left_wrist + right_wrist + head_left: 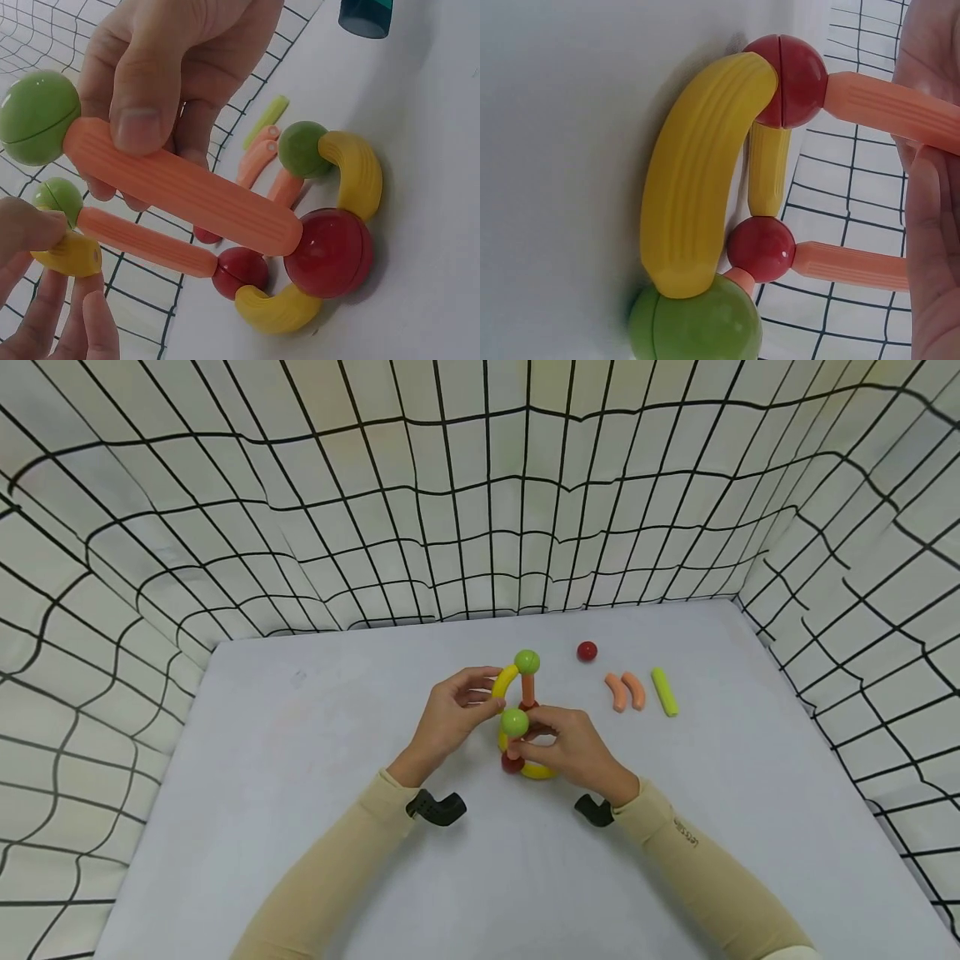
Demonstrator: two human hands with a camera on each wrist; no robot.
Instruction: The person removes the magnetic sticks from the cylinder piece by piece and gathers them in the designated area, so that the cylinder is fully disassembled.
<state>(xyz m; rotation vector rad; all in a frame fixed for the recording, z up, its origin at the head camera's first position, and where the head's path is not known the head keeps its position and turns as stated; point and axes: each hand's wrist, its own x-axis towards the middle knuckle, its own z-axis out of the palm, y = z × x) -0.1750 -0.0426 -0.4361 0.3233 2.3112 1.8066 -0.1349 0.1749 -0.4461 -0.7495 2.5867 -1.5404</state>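
Observation:
A toy frame of balls and rods stands on the table, with orange rods rising from red balls. My left hand (442, 714) pinches a yellow curved rod (506, 680), whose upper end meets the far green ball (527, 662). On the near upright, my right hand (573, 745) grips an orange rod (187, 189), thumb along its side. This rod runs from a red ball (330, 251) up to the near green ball (514, 722). Low down, yellow curved rods (694, 176) link the red balls and a third green ball (304, 148).
A loose red ball (587, 651) lies behind the frame to the right. Farther right are two short orange curved rods (634, 690) and a straight yellow-green rod (664, 692). Black netting over white cloth (480, 510) encloses the back and sides of the white table (300, 827).

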